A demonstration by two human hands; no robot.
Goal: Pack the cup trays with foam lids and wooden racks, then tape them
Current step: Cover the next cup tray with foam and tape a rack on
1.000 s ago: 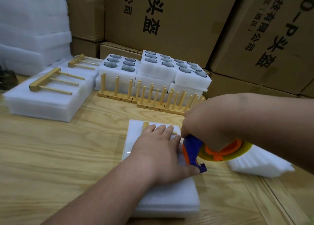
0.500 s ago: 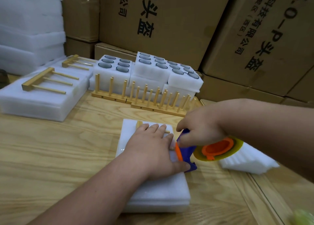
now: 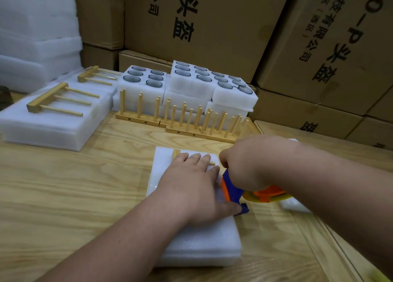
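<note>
A white foam-lidded cup tray (image 3: 204, 241) lies flat on the wooden table in front of me. A wooden rack (image 3: 176, 153) rests on its far end, mostly hidden under my fingers. My left hand (image 3: 195, 188) presses palm-down on the lid, fingers spread. My right hand (image 3: 248, 164) grips a blue and orange tape dispenser (image 3: 236, 194) whose blade end touches the tray's right edge beside my left thumb.
Packed foam trays with racks on top (image 3: 55, 120) lie at the left. Upright wooden racks (image 3: 180, 120) stand in front of open foam trays holding cups (image 3: 191, 79). Cardboard boxes (image 3: 212, 26) wall the back. More foam (image 3: 295, 205) lies at the right under my arm.
My right hand has shifted the tape dispenser slightly along the tray's right edge. My left hand stays pressed on the lid. The view has moved a little.
</note>
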